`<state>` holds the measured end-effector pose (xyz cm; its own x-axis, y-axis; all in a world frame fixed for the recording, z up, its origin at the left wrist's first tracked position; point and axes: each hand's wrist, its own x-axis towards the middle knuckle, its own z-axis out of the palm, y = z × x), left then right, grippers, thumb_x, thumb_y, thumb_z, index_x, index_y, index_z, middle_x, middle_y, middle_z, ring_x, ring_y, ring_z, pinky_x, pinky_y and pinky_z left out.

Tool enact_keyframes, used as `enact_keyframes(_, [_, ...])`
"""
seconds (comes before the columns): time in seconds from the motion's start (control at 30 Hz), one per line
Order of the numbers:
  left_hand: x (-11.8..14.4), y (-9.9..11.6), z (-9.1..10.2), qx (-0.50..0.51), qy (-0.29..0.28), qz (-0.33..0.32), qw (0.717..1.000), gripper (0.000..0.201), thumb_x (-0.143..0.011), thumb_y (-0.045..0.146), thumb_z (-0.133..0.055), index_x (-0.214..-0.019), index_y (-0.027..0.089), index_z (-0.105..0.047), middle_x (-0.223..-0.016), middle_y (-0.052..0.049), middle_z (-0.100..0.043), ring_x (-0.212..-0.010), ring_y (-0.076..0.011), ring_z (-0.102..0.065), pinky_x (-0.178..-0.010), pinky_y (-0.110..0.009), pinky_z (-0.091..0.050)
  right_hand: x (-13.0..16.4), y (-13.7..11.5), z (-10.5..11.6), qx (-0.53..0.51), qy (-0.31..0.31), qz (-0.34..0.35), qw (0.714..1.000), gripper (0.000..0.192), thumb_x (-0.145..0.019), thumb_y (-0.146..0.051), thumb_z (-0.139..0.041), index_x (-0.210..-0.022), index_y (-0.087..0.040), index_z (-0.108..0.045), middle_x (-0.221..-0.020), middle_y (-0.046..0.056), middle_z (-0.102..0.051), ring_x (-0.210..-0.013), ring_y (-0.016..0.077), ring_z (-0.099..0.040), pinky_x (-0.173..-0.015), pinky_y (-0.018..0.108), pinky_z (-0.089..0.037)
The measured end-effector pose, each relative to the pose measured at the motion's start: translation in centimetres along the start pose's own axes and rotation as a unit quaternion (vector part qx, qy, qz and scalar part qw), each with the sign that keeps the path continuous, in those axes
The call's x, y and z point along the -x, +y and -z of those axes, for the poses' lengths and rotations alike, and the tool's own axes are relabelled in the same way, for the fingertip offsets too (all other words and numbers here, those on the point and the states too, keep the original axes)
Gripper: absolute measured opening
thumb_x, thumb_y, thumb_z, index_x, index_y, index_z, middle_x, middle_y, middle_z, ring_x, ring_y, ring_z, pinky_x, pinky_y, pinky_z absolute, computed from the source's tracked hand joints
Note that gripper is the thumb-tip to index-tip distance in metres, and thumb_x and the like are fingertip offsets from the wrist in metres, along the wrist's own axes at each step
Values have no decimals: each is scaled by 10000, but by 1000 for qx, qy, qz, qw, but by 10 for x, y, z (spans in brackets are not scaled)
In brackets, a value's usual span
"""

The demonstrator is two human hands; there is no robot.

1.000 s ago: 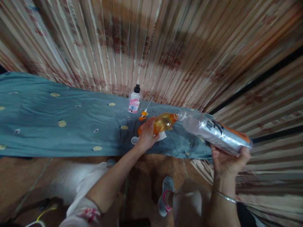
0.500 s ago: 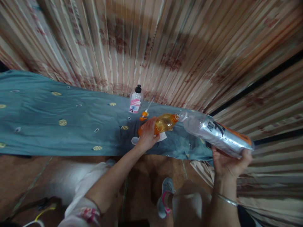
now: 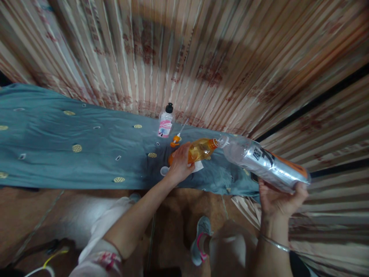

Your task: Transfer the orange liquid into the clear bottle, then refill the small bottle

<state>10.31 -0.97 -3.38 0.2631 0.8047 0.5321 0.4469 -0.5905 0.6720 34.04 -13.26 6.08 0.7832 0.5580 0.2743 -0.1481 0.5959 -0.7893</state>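
My left hand [image 3: 180, 165] is wrapped round an orange see-through bottle [image 3: 200, 150], tilted with its neck to the right. In my right hand [image 3: 282, 202] is a large clear plastic bottle [image 3: 259, 163] with a silver and orange label, its neck slanting up to the left. The two mouths meet or nearly touch; the exact contact is too small to tell. Just behind my left hand lies an orange pump head [image 3: 175, 141] with a thin clear tube. A small clear cap [image 3: 164, 171] and a white paper [image 3: 198, 166] are close to that hand.
A clear bottle with a black cap and pink label [image 3: 165, 123] is towards the back of the teal patterned cloth [image 3: 98, 165]. Pleated curtains [image 3: 173, 57] hang behind and to the right, where dark bars [image 3: 317, 100] run. My feet are on the brown floor below.
Both bottles stay almost in place, mouth to mouth, in the same hands. The view has shifted very slightly.
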Motion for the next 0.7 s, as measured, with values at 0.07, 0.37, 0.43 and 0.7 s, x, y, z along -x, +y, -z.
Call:
enact_keyframes(0.07, [0,0,0,-2,2,0,1000,759,-698,86,-679,-1385,153,-362,-1404,-184,-552,-1329,-320,-535,-1134,-525,-437,1,0,0,-3,4,-3,1000,486,-608,-454,-697,-1036,-224,-674,-1207,35,-672,-1222,268,-590,-735,356,-615])
enact_keyframes(0.37, [1,-2,-2,0,6,-16,1000,765,-717,92,-670,-1402,167,-337,-1406,-168,-554,-1335,-317,-529,-1133,-539,-431,1,-2,-1,-12,-2,-2,1000,523,-604,-447,-712,-1059,-193,-662,-1237,52,-657,-1205,252,-604,-728,318,-617])
enact_keyframes(0.43, [2,-3,-2,-1,12,-20,1000,775,-716,86,-670,-1409,170,-334,-1401,-166,-559,-1334,-321,-530,-1131,-542,-432,1,-1,-1,-18,5,-5,1000,547,-591,-443,-727,-1068,-182,-659,-1233,62,-659,-1212,259,-599,-731,319,-616])
enact_keyframes(0.7, [2,-3,-3,-2,17,-13,1000,783,-697,73,-674,-1397,185,-341,-1399,-161,-561,-1329,-319,-537,-1134,-537,-427,1,-2,-2,-24,4,-11,1000,656,-576,-451,-751,-1159,-171,-646,-1210,70,-673,-1234,277,-580,-743,342,-617])
